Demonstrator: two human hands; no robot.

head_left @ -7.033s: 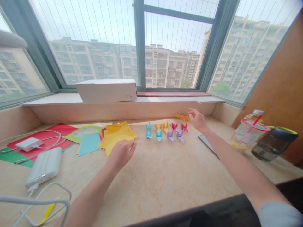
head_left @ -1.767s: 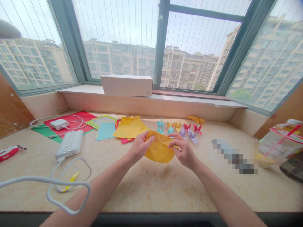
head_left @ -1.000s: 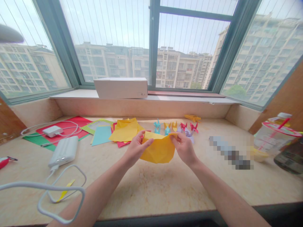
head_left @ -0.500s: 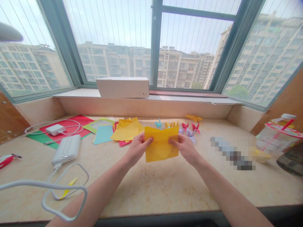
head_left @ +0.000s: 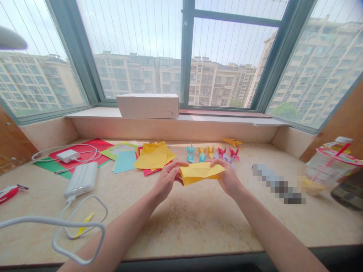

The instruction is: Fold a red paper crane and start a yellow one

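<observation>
A yellow sheet of paper point(head_left: 202, 173) is held up above the counter between my two hands, creased and tilted so that it looks like a shallow band. My left hand point(head_left: 168, 179) pinches its left end, thumb and fingers closed on it. At the right end my right hand point(head_left: 227, 176) grips the paper, its fingers over the upper edge. Just beyond the sheet stand several small folded paper cranes: blue ones point(head_left: 190, 153), orange ones point(head_left: 210, 150), red ones point(head_left: 234, 153) and purple ones partly behind my right hand.
Left of my hands lie a stack of yellow sheets point(head_left: 153, 156), a light blue sheet point(head_left: 124, 161) and a red sheet point(head_left: 85, 151). A white power bank point(head_left: 82, 181) with a looping cable point(head_left: 56, 222) is nearer. A lidded plastic cup point(head_left: 326, 166) stands at right.
The yellow paper has gone from facing me as a flat square to a tipped, creased band. Both hands shifted their grip, and the cranes behind are less covered.
</observation>
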